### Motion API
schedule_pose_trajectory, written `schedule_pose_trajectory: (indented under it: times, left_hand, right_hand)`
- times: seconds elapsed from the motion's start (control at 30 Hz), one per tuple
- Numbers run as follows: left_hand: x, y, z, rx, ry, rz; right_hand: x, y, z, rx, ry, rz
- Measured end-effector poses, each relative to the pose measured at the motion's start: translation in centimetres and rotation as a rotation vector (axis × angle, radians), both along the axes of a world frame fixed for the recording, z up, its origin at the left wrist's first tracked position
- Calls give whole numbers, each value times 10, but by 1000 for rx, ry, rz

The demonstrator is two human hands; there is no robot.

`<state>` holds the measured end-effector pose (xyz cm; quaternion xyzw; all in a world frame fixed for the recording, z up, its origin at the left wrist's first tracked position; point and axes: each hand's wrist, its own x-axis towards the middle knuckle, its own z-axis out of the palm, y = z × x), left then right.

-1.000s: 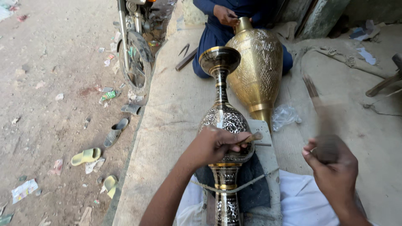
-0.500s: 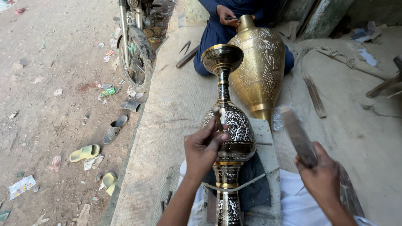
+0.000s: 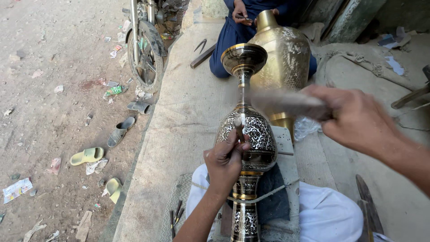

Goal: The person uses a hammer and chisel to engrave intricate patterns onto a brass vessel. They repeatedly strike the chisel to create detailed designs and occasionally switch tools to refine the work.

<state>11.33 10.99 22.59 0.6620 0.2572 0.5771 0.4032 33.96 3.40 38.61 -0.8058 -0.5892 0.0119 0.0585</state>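
The left hand [image 3: 226,163] is closed around a thin chisel [image 3: 238,127], its tip set against the black-and-brass engraved vase [image 3: 246,134], which lies lengthwise across the person's lap and a padded block, tied down with a cord. The right hand [image 3: 358,118] is wrapped around a wooden striker [image 3: 286,104], blurred, raised just right of the chisel head.

Judging by the surface, the scrollwork on the vase's belly and foot looks largely cut and blackened; the slim neck and flared mouth look plainer, so I judge the work well along but not finished.

Count: 1 engraved vase in hand, 1 larger plain-gold brass vase [image 3: 280,54] beyond it, held by 1 other seated person; 1 chisel, 1 striker; 4 loose sandals [image 3: 87,155] on the dirt; 1 motorcycle wheel [image 3: 144,56].
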Motion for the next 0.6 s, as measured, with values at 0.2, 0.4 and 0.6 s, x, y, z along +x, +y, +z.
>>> schedule_pose_trajectory:
  times: [0.2,0.4,0.6]
  left_hand:
    - [2,-6,-7,-20,-55,16]
    - [5,-16,-15,41,-13,132]
    - [4,-21,-18,69,-78,204]
  right_hand:
    - [-29,8,34,-120,-279,58]
    - [-29,7,36,-29,47,-11]
    - [-35,4,42,-43,-171,94]
